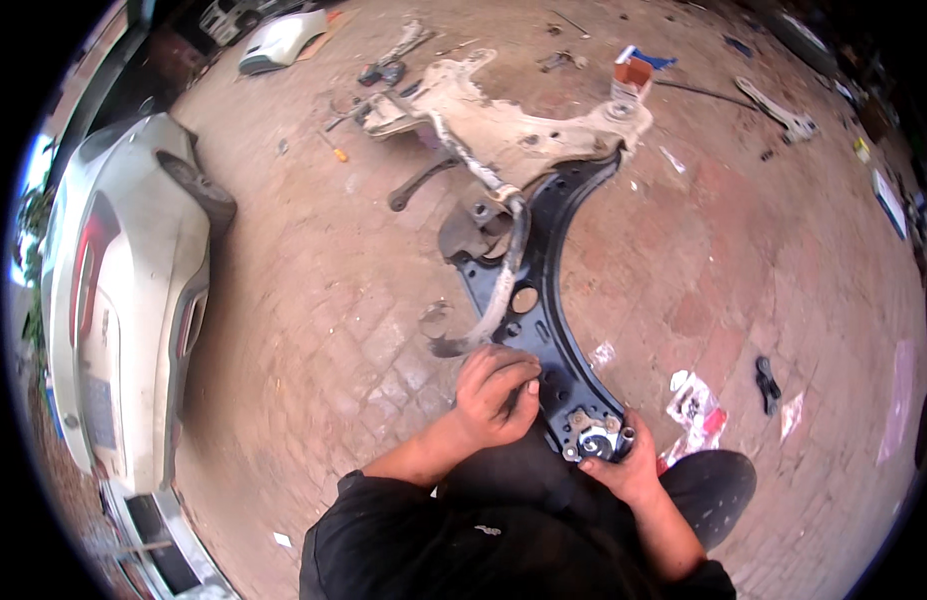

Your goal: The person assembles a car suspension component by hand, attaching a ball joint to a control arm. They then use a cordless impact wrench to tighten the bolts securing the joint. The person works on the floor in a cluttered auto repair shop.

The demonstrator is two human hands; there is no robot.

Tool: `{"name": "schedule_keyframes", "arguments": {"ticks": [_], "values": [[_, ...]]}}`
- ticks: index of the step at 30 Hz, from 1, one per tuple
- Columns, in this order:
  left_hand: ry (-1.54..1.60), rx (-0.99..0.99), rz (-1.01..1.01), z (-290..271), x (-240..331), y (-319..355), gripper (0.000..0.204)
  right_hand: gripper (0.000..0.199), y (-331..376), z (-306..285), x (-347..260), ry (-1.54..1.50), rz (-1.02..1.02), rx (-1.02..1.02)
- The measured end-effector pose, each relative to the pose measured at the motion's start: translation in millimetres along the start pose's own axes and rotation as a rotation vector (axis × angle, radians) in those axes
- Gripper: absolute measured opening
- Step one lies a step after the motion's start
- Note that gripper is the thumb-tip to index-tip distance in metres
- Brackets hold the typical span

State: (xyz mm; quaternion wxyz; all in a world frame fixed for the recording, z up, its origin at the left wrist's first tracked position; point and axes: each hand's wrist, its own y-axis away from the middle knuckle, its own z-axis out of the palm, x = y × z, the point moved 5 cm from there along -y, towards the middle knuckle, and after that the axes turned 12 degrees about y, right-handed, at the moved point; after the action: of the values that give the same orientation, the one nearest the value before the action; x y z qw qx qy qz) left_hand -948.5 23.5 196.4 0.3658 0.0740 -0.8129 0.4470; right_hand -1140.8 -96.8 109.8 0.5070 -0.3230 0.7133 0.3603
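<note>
A black control arm (558, 330) stretches from a pale, dirty subframe (528, 135) toward my lap. Its near end carries a ball joint (594, 440) with a metal bracket. My right hand (628, 465) grips that end, the thumb beside the ball joint. Over the left edge of the control arm is my left hand (497, 392), its fingers curled in a pinch; whatever is between them is hidden. A grey stabilizer bar (507, 280) curves from the subframe across the control arm, its lower end just beyond my left hand.
A silver car (133, 300) stands at the left. On the paved ground at right lie a plastic bag of small parts (696, 412) and a black tool-like piece (766, 385). A small box (631, 78) sits on the subframe; a loose metal arm (778, 110) lies farther right.
</note>
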Motion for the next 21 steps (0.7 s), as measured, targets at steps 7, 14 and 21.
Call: {"name": "schedule_keyframes", "arguments": {"ticks": [7, 14, 21], "values": [[-0.041, 0.139, -0.074, -15, -17, 42, 0.023, 0.085, -3, 4, -16, 0.192, -0.097, 0.007], [0.055, 0.518, -0.067, -44, -39, 89, 0.047, 0.110, 4, 12, 35, 0.270, -0.401, 0.246], [0.460, 0.341, -0.633, -38, -114, 98, 0.101, 0.121, -8, 25, 12, 0.385, -0.598, 0.422]]}}
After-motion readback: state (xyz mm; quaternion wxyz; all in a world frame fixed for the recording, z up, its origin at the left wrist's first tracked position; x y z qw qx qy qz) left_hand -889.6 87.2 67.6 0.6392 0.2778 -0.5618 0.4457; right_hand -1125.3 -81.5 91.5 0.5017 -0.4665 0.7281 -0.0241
